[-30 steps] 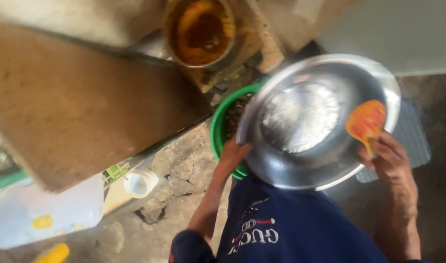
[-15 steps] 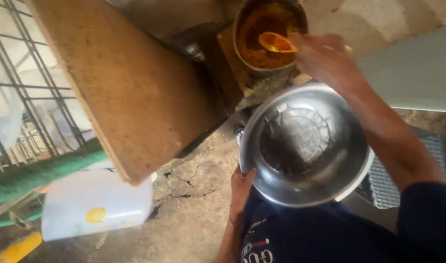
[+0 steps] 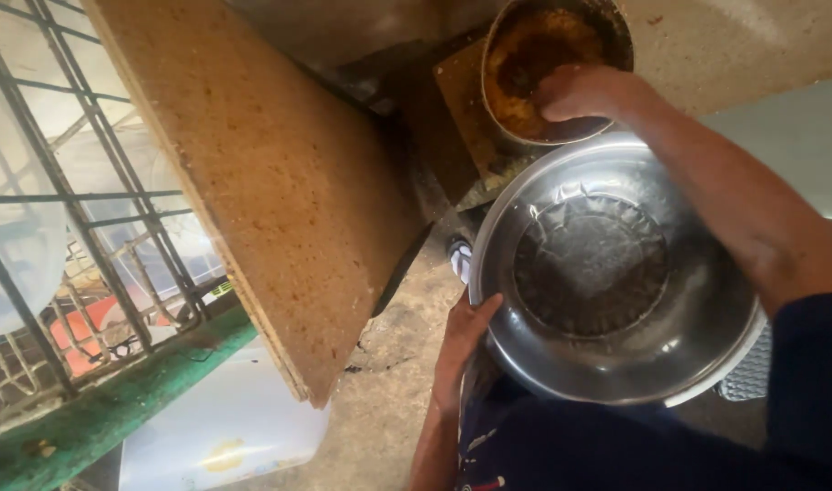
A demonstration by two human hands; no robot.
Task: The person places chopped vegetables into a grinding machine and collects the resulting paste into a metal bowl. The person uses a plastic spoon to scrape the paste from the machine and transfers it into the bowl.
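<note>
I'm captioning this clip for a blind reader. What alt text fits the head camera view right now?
Seen from above, a person's left hand grips the rim of an empty steel bowl, while the right hand reaches into a pot of orange-brown sauce beyond it. A slanted wooden board and a metal grille fill the left side above a concrete floor.

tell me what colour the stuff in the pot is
Orange-brown, seen in the head view, inside the round pot where the right hand reaches.

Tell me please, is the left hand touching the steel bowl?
Touching: the head view shows the left hand gripping the steel bowl at its rim, thumb on the edge.
</note>
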